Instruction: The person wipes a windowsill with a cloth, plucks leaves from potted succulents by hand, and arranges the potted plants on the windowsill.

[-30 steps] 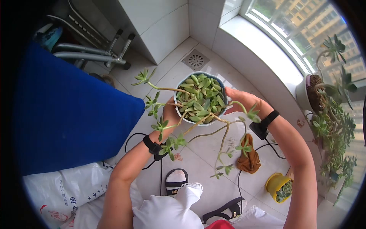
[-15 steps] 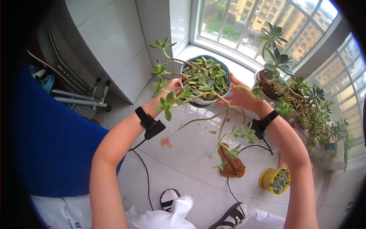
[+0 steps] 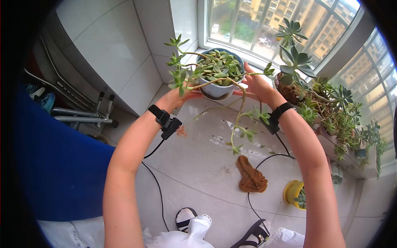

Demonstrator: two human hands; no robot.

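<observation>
Between my two hands is a round, pale blue-white flower pot [image 3: 216, 90], held by its sides near the window. Plump green succulent leaves [image 3: 221, 68] fill its top, and long bare stems with leaf rosettes [image 3: 178, 75] trail over the rim. My left hand [image 3: 180, 95] grips the lower left side, its fingers partly hidden by the pot and leaves. On the opposite side, my right hand [image 3: 259, 87] presses against the wall with its fingers reaching around and under. One stem [image 3: 236, 124] hangs down in front of the pot. The underside of the pot shows dark.
Several succulents in pots [image 3: 331, 111] line the ledge at right, beside the barred window [image 3: 269, 33]. A brown cloth [image 3: 251, 175] and a yellow pot [image 3: 292, 193] are on the tiled floor. Black cables [image 3: 159, 190] run from the wrist straps. A blue surface [image 3: 66, 165] fills the left.
The pot has moved slightly away toward the window, and more of its side shows. Both hands have gone with it, and the hanging stem has drawn away from the brown cloth.
</observation>
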